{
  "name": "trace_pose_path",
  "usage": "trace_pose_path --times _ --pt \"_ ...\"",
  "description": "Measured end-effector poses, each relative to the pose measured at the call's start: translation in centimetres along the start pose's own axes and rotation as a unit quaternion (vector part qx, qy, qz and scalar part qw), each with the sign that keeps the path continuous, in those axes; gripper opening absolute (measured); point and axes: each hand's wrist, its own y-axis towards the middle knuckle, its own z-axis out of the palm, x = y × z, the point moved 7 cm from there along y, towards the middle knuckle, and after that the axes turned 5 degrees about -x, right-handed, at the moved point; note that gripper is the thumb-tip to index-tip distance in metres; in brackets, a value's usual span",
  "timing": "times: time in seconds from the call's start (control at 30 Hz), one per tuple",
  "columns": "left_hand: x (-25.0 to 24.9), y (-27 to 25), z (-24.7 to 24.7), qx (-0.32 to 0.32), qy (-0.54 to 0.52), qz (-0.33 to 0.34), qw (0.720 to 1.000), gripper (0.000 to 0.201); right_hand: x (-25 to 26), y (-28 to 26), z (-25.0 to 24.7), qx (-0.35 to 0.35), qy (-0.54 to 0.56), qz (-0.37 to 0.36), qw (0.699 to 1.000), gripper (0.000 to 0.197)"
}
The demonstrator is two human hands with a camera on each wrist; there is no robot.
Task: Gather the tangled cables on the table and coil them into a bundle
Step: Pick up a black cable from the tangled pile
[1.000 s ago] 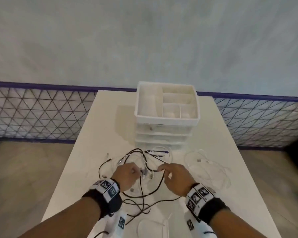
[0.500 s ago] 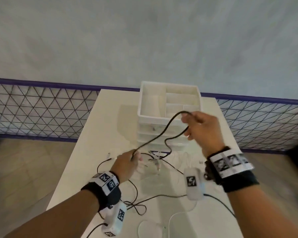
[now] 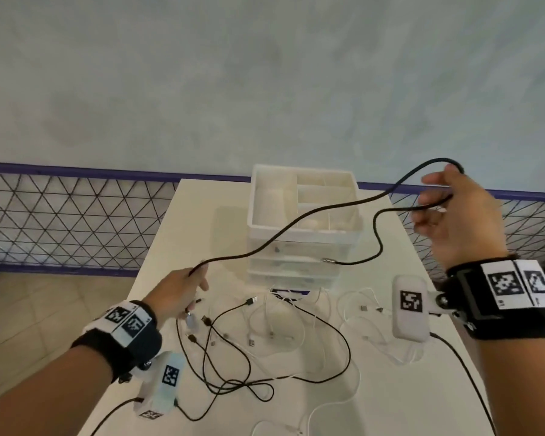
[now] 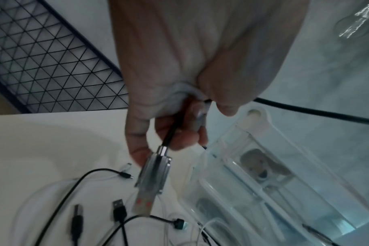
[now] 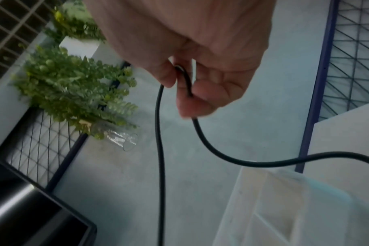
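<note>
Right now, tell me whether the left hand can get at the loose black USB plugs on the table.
Probably not yet: the left hand hovers right above the USB plugs, but its fingers already grip the black cable.

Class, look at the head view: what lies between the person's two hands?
A black cable spans from the left hand to the raised right hand, passing in front of the white drawer organiser.

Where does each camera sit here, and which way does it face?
Head: worn high, facing forward and down at white table; both forearms, left hand, right hand show.
Left wrist: looks along palm at thick black cable.
Right wrist: looks along fingers.
All three share that cable.
</note>
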Motion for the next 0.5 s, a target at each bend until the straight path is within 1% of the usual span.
trace_pose_path --times 0.03,0.07,0.1,0.13,0.2,0.23,0.27,0.3,0.37,0.4,0.43,0.47,0.5 --pt "0.3 -0.3 0.3 0.025 -0.005 -0.020 0.999 0.051 -0.2 0.0 -0.1 0.004 -0.038 0.006 0.999 0.034" --pt "0.2 -0.7 0.6 0.051 0.006 -0.020 0.998 0.052 -0.4 0.1 -0.1 0.004 -0.066 0.012 0.998 0.036" --pt "-0.1 -1.1 0.8 0.076 0.037 -0.002 0.996 0.052 -0.4 0.1 -0.2 -0.002 -0.084 0.015 0.996 0.036" --pt "-0.6 -1.3 1.1 0.105 0.080 0.035 0.991 0.056 0.0 0.4 -0.4 -0.017 -0.087 0.009 0.996 0.034" --pt "-1.2 -1.7 1.3 0.148 0.153 0.108 0.971 0.073 1.4 1.2 -1.1 -0.059 -0.061 -0.027 0.996 0.025" --pt "-1.3 -2.0 1.4 0.160 0.168 0.126 0.964 0.079 2.3 2.0 -1.4 -0.077 -0.042 -0.049 0.995 0.021" --pt "-1.2 -2.1 1.3 0.167 0.172 0.132 0.962 0.082 3.3 2.8 -1.6 -0.087 -0.022 -0.074 0.993 0.019" --pt "-1.0 -2.2 1.1 0.167 0.172 0.135 0.961 0.082 4.0 3.8 -1.7 -0.089 -0.006 -0.097 0.991 0.018" --pt "-0.5 -2.5 0.9 0.175 0.145 0.121 0.966 0.072 4.5 5.8 -1.6 -0.072 0.005 -0.124 0.990 0.016" --pt "-0.2 -3.0 0.9 0.186 0.120 0.098 0.970 0.064 3.9 6.9 -1.5 -0.056 -0.005 -0.123 0.991 0.023" --pt "0.1 -3.4 1.0 0.195 0.086 0.067 0.975 0.057 2.8 7.8 -1.3 -0.032 -0.038 -0.114 0.992 0.038" --pt "0.2 -3.7 1.1 0.195 0.051 0.044 0.978 0.051 1.2 8.1 -1.1 -0.008 -0.115 -0.105 0.988 0.050" --pt "0.2 -4.0 1.2 0.187 0.025 0.034 0.982 0.049 -0.5 7.7 -1.1 0.005 -0.225 -0.105 0.969 0.059"
